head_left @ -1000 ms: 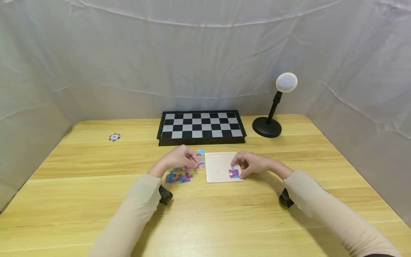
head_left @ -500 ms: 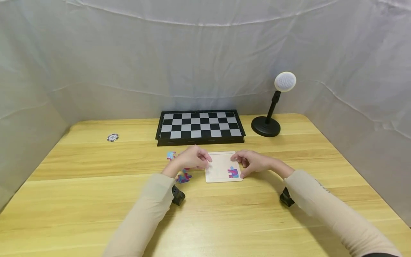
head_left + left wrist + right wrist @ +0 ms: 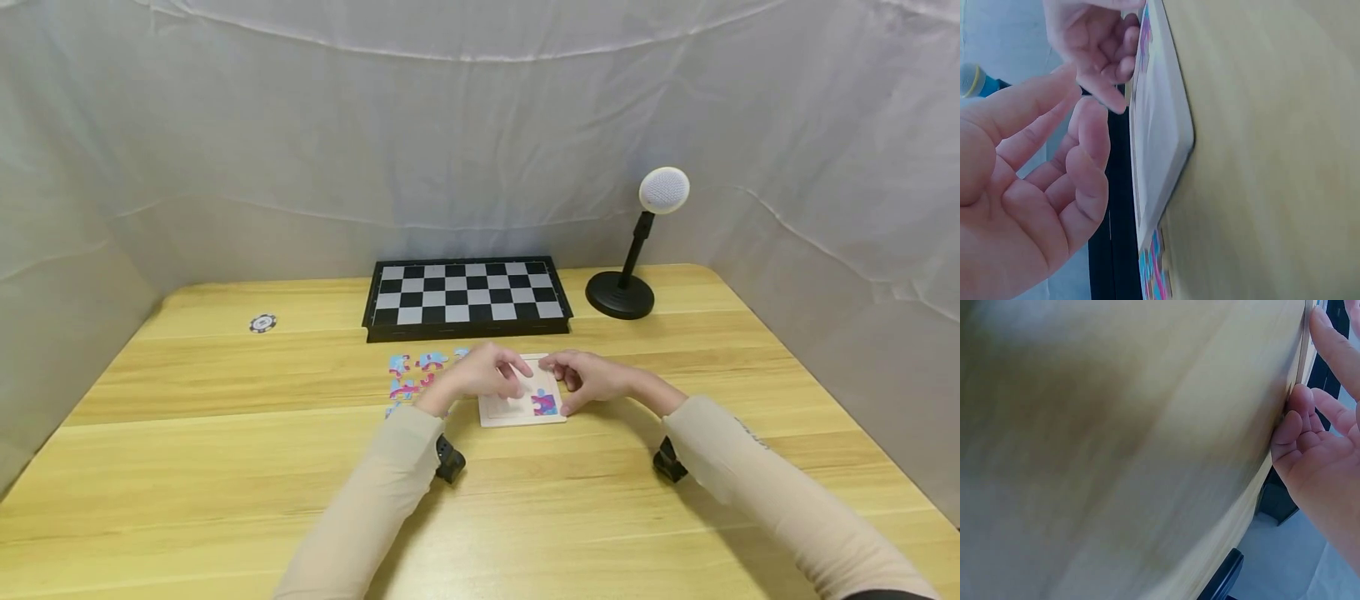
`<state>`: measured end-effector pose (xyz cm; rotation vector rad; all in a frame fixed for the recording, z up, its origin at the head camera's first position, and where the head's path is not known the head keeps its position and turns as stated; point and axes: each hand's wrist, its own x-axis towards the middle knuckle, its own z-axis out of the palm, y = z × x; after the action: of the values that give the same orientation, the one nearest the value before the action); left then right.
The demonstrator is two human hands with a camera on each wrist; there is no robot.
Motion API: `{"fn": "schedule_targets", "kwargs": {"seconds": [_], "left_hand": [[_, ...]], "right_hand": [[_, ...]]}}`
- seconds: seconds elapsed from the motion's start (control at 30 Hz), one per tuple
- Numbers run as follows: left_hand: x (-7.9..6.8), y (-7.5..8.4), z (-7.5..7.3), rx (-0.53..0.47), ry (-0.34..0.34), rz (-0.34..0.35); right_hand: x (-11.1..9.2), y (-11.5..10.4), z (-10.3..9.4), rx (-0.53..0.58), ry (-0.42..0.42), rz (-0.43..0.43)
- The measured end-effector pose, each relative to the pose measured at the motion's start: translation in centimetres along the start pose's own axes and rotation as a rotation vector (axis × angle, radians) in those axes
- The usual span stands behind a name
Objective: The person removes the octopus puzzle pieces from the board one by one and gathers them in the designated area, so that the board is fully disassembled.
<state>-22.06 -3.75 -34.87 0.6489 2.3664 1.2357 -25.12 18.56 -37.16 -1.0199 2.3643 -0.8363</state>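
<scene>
A pale square puzzle tray (image 3: 495, 414) lies on the table. One purple, blue and pink jigsaw piece (image 3: 545, 405) sits in its front right corner. My left hand (image 3: 487, 371) hovers over the left part of the tray, index finger extended and thumb apart. In the left wrist view no piece shows between its fingers. My right hand (image 3: 592, 379) holds the tray at its right side, thumb at the front right corner, fingers by the far right corner. Several loose jigsaw pieces (image 3: 405, 389) lie left of the tray, some hidden by my left hand and wrist.
Behind the tray stands a black and white checkered board (image 3: 468, 292). A round white-headed microphone (image 3: 664, 191) on a black stand (image 3: 620, 294) is at the back right. A poker chip (image 3: 262, 323) lies at the far left. Pale curtains (image 3: 450, 125) enclose the table.
My left hand has moved right, from over the loose pieces to over the tray, uncovering some pieces behind it. My right hand has stayed at the tray's right side.
</scene>
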Motion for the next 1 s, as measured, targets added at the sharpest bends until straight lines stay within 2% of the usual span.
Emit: {"fn": "schedule_targets", "kwargs": {"seconds": [0.3, 0.47, 0.7, 1.0], "left_hand": [[1.1, 0.2, 1.0, 0.025, -0.056, -0.018], [1.4, 0.3, 1.4, 0.011, -0.09, -0.071], [1.6, 0.4, 1.7, 0.066, -0.119, -0.143], [1.8, 0.3, 1.7, 0.117, -0.126, -0.15]], "right_hand": [[-0.1, 0.2, 0.0, -0.012, 0.01, -0.024], [-0.1, 0.2, -0.1, -0.029, 0.007, -0.019], [-0.1, 0.1, 0.0, -0.037, 0.002, -0.028], [-0.1, 0.1, -0.1, -0.039, 0.002, -0.015]]}}
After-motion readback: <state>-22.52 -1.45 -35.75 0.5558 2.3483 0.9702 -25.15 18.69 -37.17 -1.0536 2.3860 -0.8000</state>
